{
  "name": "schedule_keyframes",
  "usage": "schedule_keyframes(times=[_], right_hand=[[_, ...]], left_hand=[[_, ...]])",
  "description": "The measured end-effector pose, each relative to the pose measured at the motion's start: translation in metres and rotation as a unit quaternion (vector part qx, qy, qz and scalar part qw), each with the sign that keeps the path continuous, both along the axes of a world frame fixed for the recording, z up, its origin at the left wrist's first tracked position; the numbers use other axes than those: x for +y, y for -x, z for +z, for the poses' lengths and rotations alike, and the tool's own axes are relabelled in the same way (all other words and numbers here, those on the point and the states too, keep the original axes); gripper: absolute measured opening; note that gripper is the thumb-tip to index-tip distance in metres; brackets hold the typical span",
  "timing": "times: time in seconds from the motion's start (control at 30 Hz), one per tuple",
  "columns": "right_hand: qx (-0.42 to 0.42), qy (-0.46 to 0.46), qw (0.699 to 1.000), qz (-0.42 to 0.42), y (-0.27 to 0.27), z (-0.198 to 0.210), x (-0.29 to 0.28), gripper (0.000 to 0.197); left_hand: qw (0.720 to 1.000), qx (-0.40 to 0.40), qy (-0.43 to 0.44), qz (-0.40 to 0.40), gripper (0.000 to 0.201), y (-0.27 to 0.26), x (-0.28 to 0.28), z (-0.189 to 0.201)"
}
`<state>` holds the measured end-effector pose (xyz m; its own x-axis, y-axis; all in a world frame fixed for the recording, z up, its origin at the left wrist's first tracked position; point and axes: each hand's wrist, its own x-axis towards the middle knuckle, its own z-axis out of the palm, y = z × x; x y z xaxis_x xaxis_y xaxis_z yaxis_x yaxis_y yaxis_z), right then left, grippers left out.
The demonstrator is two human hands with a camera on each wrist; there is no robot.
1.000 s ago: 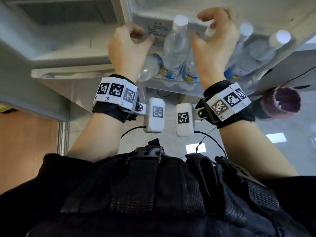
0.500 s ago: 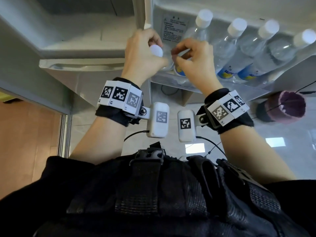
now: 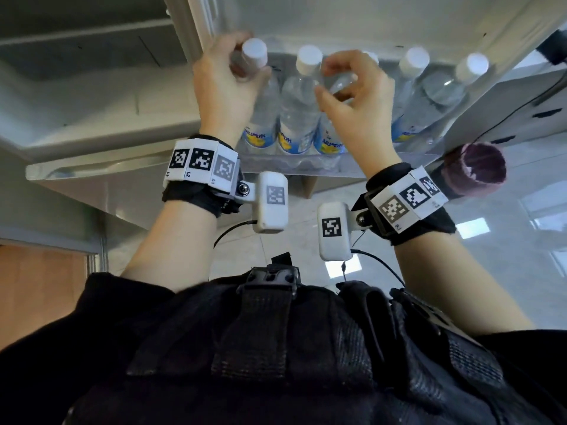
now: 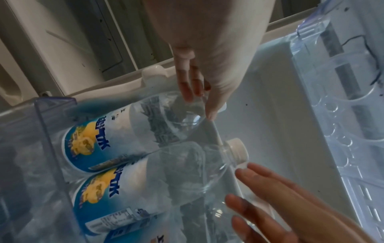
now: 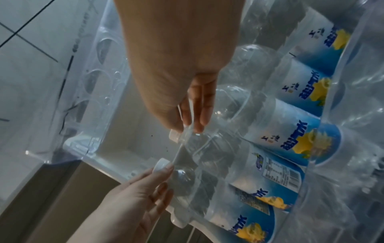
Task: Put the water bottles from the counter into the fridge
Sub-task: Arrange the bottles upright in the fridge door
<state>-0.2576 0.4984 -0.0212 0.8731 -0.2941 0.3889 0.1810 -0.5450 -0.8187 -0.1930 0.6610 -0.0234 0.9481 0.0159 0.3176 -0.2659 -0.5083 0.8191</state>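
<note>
Both hands are up at the clear door shelf [image 3: 306,167] of the open fridge, where five water bottles stand side by side in a row, white caps up and blue-and-yellow labels low against the shelf wall. The left hand [image 3: 227,87] has its fingers curled round the neck of the leftmost bottle [image 3: 260,118], right under its cap, thumb on the near side; the left wrist view shows fingertips [image 4: 188,88] lying on the clear shoulder of that bottle. The right hand [image 3: 359,108] is at the third bottle [image 3: 329,139], fingers bent and thumb out toward the second bottle [image 3: 299,111]; from the right wrist view its fingers [image 5: 199,106] sit on the bottle's neck, though whether they truly clasp it or only touch it I cannot tell. Two more bottles [image 3: 429,99] stand further right, untouched. A dark purple sleeve-like roll [image 3: 478,170] hangs just past the right wrist
</note>
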Motion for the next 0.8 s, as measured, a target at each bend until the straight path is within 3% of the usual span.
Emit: schedule_keyframes(times=[0.2,0.3,0.4,0.53,0.8], right_hand=[[0.029,0.079,0.996,-0.042,-0.013,-0.006,0.016,0.043],[0.027,0.12,0.991,-0.06,-0.018,-0.009,0.021,0.045],[0.027,0.113,0.989,-0.091,-0.022,-0.01,0.022,0.04],[0.022,0.118,0.991,-0.052,-0.021,-0.01,0.02,0.034],[0.044,0.101,0.993,0.035,-0.015,-0.008,0.01,0.034]], left_hand=[[0.999,-0.012,-0.025,-0.046,0.041,0.001,0.006,-0.009],[0.996,0.022,-0.011,-0.083,0.039,0.001,0.007,-0.014],[0.998,0.017,0.001,-0.065,0.038,0.003,0.006,-0.014],[0.999,-0.041,0.007,-0.009,0.037,0.004,0.006,-0.003],[0.997,-0.066,-0.05,-0.006,0.033,0.008,0.005,-0.007]])
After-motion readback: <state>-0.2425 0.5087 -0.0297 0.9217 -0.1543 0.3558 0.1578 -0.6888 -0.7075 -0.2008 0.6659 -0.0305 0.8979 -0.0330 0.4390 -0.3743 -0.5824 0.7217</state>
